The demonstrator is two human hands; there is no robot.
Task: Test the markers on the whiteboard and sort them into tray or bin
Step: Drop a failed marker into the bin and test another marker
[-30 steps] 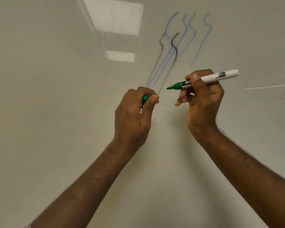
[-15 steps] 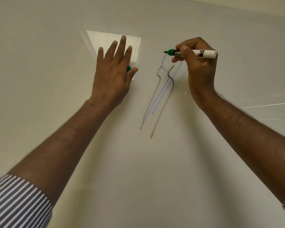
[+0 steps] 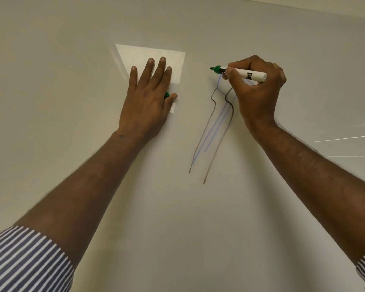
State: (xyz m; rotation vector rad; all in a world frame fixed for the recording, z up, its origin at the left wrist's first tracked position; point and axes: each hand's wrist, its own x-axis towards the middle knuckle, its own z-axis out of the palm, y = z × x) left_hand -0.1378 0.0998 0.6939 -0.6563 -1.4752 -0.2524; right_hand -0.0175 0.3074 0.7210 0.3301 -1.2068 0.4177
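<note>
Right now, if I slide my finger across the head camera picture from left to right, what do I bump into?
Striped sleeve → left hand flat on the whiteboard → green cap tucked under its thumb → black and blue squiggly lines → right hand holding the green marker.

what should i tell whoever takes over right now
Right hand grips the uncapped green marker, tip at the whiteboard near the top of the old lines.
Left hand lies flat on the board, fingers straight, green cap tucked under the thumb.
Done: blue and dark test lines. No green line shows yet.
Left: draw the test line, recap, sort. Tray and bin are out of view.
</note>
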